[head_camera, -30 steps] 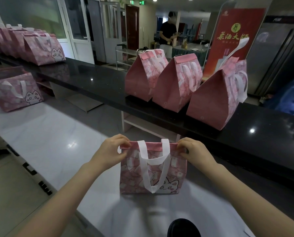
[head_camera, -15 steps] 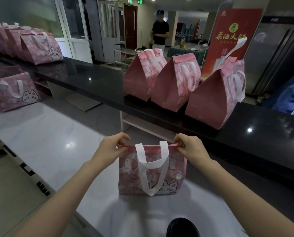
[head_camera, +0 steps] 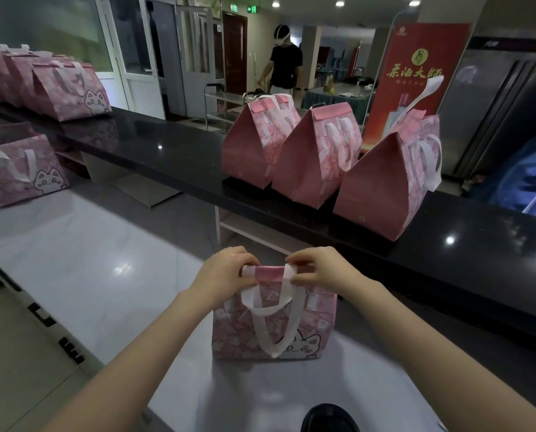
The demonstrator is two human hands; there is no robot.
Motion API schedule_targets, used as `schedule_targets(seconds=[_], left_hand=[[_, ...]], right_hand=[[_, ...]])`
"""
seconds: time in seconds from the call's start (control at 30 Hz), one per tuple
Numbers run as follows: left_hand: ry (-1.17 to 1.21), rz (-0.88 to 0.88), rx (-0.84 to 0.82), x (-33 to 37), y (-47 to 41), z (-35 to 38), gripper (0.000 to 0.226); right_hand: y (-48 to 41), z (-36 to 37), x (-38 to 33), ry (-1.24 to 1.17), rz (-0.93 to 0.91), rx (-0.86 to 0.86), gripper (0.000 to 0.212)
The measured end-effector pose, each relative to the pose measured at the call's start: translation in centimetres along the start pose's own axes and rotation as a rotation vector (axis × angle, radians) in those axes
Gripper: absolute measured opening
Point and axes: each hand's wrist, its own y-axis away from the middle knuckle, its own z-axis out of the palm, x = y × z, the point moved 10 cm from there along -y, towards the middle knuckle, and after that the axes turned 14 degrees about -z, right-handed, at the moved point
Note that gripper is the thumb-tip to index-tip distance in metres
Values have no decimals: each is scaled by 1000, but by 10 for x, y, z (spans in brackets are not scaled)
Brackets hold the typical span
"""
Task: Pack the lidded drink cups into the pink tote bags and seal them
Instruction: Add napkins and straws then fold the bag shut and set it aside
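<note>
Seen from my head, the pink tote bag (head_camera: 272, 330) stands upright on the white desk (head_camera: 82, 260) straight ahead of me, at about six o'clock, with its mouth up. Its long axis runs from nine to three o'clock, and the cat-printed face points back at me. My left hand (head_camera: 226, 272) and right hand (head_camera: 319, 269) sit close together on the top edge. Each pinches the folded pink flap beside a root of the white handle (head_camera: 291, 325), which droops down the front. I judge I grip there to press the mouth shut at its middle, where it seals. What is inside I cannot see. Three closed bags (head_camera: 310, 163) stand on the black desk (head_camera: 173, 157) at one o'clock.
</note>
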Motion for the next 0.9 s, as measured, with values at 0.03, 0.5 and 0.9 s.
schedule_targets(seconds=[0.03, 0.5, 0.9], left_hand=[[1, -3, 15, 0, 0, 2, 26], [-117, 41, 50, 13, -6, 8, 19], [-88, 13, 68, 2, -7, 9, 17]], right_hand=[[-2, 0, -2, 54, -16, 6, 42], [-14, 12, -14, 322, -63, -22, 22], [-27, 28, -23, 272, -45, 64, 14]])
